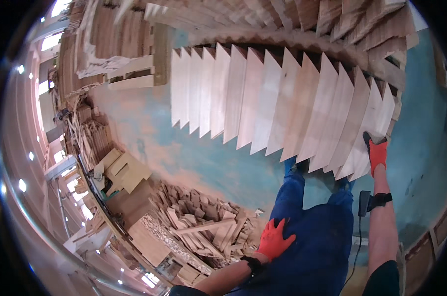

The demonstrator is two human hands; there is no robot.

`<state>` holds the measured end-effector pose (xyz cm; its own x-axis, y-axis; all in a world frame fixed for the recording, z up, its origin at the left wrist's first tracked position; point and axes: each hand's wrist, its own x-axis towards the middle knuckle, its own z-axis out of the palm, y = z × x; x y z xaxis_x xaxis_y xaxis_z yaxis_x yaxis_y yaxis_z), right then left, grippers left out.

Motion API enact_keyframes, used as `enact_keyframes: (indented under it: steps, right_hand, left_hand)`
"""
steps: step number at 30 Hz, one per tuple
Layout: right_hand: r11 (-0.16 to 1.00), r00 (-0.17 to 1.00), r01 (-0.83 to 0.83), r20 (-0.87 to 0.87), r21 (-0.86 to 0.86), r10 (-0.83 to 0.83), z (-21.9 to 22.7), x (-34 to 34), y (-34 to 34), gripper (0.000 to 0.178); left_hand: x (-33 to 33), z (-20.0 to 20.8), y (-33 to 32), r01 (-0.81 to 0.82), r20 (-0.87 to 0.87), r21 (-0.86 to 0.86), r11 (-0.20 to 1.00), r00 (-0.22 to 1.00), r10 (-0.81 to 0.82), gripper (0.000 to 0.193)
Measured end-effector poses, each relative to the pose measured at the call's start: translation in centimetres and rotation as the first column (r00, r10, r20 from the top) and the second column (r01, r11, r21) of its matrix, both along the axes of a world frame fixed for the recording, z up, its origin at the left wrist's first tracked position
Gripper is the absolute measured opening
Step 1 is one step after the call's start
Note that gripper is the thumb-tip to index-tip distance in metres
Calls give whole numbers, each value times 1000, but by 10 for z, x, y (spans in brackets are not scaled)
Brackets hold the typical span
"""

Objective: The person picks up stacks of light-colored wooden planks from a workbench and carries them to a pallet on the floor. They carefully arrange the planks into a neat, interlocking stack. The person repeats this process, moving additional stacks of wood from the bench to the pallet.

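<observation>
A long row of pale wooden boards stands on edge in front of me, each board leaning close against its neighbour, their pointed corners forming a saw-tooth line. At the row's right end my right hand, in a red glove with dark fingertips, is closed at the edge of one of the last wooden boards; part of the fingers is hard to make out. My left hand, also in a red glove, lies on my blue-trousered thigh with its fingers spread and holds nothing.
Behind the row lies a long stack of timber. More boards sit on a pallet at the far left. A heap of wood offcuts lies to my left, near cardboard sheets. A cable hangs from a device on my right wrist.
</observation>
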<state>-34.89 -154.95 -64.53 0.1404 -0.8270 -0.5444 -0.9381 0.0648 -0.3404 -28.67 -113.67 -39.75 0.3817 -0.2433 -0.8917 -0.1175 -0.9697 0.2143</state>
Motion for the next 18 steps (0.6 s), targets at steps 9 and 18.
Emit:
enact_keyframes:
  steps: [9,18]
  right_hand:
    - [810,828,-548,272,207,491,189,-36,2,47]
    - [721,740,-648,-22,244,672,236,-106,12,43]
  left_hand:
    - [-38,49,65,-234,-115,37,972,965,237,74]
    - [-101,141,91,-435,128,-13,900,892,433,73]
